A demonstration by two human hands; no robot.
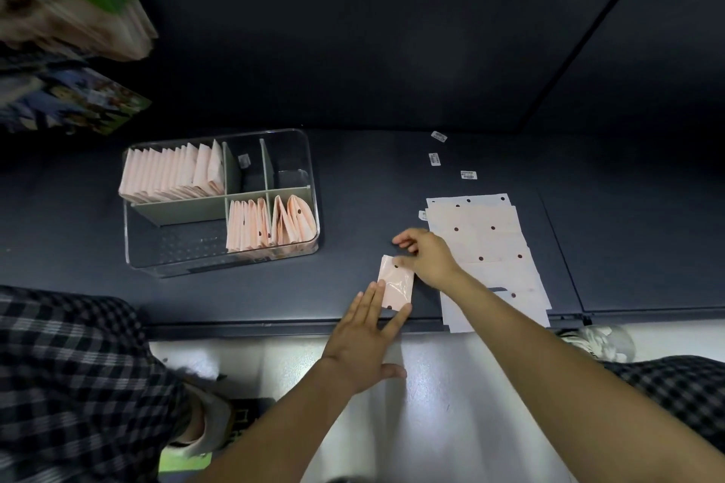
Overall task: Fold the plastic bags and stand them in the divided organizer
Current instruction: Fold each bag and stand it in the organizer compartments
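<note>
A small folded pink plastic bag with dark dots (pixel 397 282) lies flat on the dark bench (pixel 353 176) at lower centre of the frame. The left hand (pixel 363 341) presses its lower left edge with straight fingers. The right hand (pixel 425 256) pinches its top right corner. To the right lies a stack of flat pale dotted bags (pixel 490 247). At centre left stands the clear divided organizer (pixel 302 137), with folded pink bags (pixel 172 172) upright in three compartments.
</note>
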